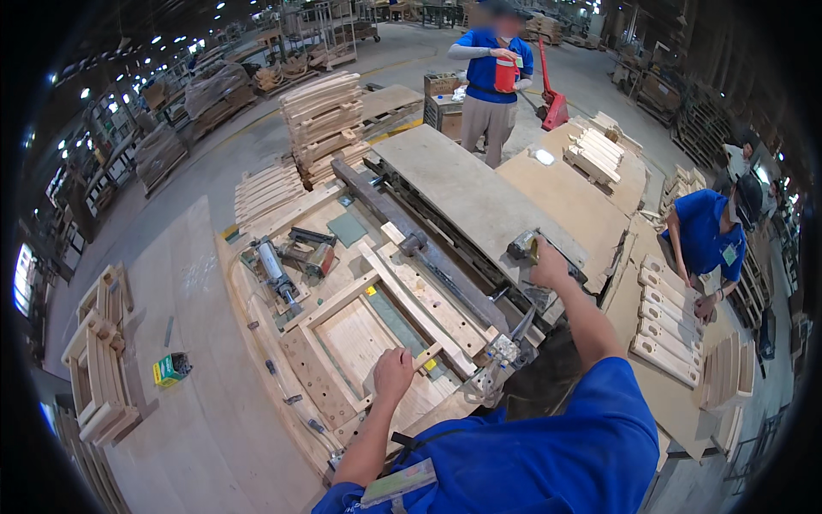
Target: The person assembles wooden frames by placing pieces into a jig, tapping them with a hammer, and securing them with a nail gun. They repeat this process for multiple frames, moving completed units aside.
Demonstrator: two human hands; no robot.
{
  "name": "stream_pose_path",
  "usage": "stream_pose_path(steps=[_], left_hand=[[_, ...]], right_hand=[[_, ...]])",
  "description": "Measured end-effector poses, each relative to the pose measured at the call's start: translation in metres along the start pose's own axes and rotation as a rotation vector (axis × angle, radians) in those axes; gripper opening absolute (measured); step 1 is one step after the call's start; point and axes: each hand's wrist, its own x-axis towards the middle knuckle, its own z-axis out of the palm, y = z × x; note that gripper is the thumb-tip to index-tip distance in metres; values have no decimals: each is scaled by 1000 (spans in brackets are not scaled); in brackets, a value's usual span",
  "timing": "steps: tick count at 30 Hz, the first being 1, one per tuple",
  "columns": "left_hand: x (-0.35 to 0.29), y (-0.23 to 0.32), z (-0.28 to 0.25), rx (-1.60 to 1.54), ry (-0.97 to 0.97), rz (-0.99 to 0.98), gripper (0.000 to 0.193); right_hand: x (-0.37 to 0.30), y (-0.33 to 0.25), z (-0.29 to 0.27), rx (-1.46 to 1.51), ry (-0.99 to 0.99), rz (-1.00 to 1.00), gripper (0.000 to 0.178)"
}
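My left hand [394, 373] is closed in a fist over the near part of a light wooden frame [342, 299]. Whatever it may hold is hidden. A short wooden rail [426, 356] ends just right of that fist. My right arm stretches forward over a grey board [479, 193]. There my right hand [549, 265] has its fingers bent at a small dark container or tool [521, 246] with a yellowish part beside the fingertips; its kind is unclear. Beyond the frame lie a long wooden strip [419, 307] and a dark metal clamp bar [377, 200].
A pneumatic cylinder [274, 271] and a nail gun [313, 255] lie left of the frame. A green-and-yellow box [171, 369] sits on the left tabletop. Wood stacks [324, 116] stand behind. One person [492, 81] holds a red container; another [709, 236] handles wooden slats [670, 313].
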Motion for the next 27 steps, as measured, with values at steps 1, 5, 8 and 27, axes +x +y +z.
stream_pose_path(steps=[1,5,8,27], left_hand=[[-3,1,-2,-62,65,34,30],[-28,6,-6,-252,258,96,25],[-35,21,-1,-344,93,72,26],[-34,47,78,-780,-548,-378,46]], right_hand=[[-2,-3,-6,2,17,20,64],[-25,-34,-31,386,-173,103,44],[-71,-75,-54,748,-387,168,34],[-178,-160,53,538,-460,-161,41]])
